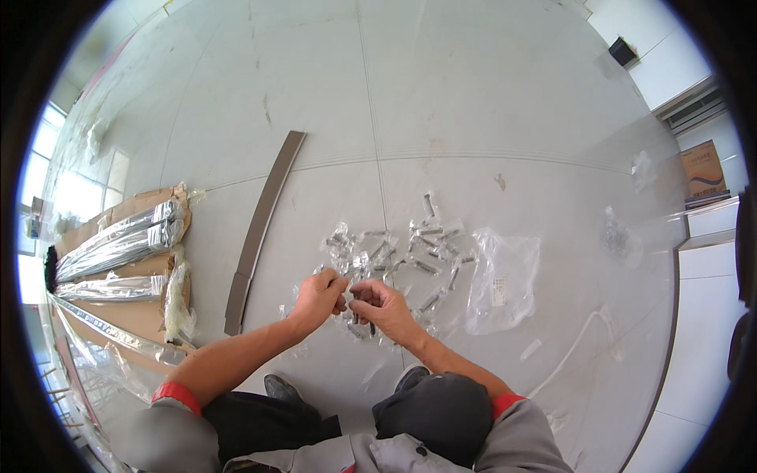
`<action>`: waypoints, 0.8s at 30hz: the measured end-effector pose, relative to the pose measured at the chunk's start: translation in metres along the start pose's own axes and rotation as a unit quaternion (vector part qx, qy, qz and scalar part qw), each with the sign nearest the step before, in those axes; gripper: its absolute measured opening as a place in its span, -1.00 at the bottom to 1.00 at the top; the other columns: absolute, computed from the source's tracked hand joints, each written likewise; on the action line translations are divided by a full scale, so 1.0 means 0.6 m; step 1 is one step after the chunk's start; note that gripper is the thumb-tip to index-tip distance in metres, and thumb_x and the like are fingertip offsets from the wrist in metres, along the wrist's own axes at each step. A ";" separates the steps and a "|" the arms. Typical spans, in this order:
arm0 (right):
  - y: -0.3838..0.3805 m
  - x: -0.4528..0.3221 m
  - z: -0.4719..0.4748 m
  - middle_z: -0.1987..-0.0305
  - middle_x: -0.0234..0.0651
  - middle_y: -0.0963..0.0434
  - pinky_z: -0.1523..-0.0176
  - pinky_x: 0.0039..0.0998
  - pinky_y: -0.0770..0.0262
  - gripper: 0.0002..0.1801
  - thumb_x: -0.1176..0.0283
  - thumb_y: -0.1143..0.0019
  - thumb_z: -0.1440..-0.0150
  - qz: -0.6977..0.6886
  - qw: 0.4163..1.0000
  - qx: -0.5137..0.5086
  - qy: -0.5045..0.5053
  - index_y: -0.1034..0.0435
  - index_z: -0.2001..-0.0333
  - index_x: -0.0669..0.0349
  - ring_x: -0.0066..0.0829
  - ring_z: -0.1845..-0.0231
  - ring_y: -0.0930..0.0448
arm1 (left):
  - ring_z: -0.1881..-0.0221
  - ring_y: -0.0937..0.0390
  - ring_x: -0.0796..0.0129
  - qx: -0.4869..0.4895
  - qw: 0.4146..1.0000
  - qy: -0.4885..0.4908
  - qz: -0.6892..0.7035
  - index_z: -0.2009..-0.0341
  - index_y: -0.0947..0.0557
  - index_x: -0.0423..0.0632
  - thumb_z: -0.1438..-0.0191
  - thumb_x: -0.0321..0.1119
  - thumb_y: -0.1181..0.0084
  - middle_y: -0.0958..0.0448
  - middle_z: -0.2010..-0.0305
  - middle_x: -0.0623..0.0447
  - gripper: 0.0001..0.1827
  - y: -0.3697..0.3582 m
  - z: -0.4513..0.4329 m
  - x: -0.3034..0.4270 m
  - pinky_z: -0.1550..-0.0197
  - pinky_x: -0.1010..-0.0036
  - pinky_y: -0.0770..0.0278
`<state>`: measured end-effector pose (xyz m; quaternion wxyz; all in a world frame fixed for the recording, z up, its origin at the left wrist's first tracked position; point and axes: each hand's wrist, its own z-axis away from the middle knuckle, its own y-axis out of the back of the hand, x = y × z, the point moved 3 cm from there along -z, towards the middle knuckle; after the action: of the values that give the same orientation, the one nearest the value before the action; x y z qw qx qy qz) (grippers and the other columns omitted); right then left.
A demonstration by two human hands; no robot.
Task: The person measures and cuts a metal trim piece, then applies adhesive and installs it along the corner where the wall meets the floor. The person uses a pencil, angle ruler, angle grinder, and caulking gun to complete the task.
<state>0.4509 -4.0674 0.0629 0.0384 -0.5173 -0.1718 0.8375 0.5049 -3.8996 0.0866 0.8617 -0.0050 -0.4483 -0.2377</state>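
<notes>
My left hand (320, 298) has its fingers curled inward, close to the fingertips of my right hand (381, 306). Whether anything is pinched in the left fingers is too small to tell. Between the thumb and fingers of my right hand, a small dark part (355, 317) shows, partly hidden by the thumb. Below and around both hands, small metal parts in clear plastic bags (378, 251) lie heaped on the grey floor. More bagged parts (424, 266) spread to the right of the heap. A large clear plastic bag (505, 284) with a printed label lies flat beside them.
A long brown strip (263, 224) lies left of the heap. Farther left, plastic-wrapped metal profiles (118, 245) rest on opened cardboard (142, 316). My shoes (281, 387) are close below the parts. A cardboard box (704, 171) and a black bin (622, 51) stand at the right.
</notes>
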 end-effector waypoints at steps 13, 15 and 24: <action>0.057 0.040 0.002 0.30 -0.45 -0.54 0.20 -0.53 -0.56 -0.81 0.36 -0.26 -0.24 -0.090 0.991 0.086 -0.040 -0.45 0.17 0.21 -0.62 0.25 -0.58 | 0.49 -0.67 0.31 -0.098 0.991 -0.016 -0.094 0.32 -0.52 -0.25 -0.30 -0.27 -0.07 -0.58 0.49 -0.08 -0.73 0.001 -0.001 -0.035 0.40 0.41 -0.63; 0.078 0.036 0.003 0.32 -0.45 -0.54 0.23 -0.54 -0.54 -0.81 0.33 -0.25 -0.25 -0.053 0.984 0.162 -0.058 -0.47 0.18 0.21 -0.63 0.30 -0.56 | 0.47 -0.68 0.29 -0.179 0.972 -0.015 -0.153 0.30 -0.53 -0.26 -0.28 -0.27 -0.10 -0.60 0.48 -0.07 -0.73 0.008 -0.005 -0.046 0.38 0.39 -0.65; 0.084 0.046 0.053 0.35 -0.35 -0.59 0.33 -0.55 -0.58 -0.78 0.36 -0.30 -0.22 0.018 0.993 0.074 -0.091 -0.42 0.22 0.24 -0.59 0.41 -0.60 | 0.24 -0.68 0.25 -0.407 0.865 0.013 -0.293 -0.12 -0.49 -0.27 -0.21 -0.17 -0.22 -0.67 0.12 -0.13 -0.48 0.014 0.082 -0.128 0.19 0.38 -0.67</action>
<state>0.4160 -4.1159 0.0358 0.0457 -0.4376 -0.1030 0.8921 0.4334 -3.8499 0.0583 0.6797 -0.2203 -0.2818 -0.6404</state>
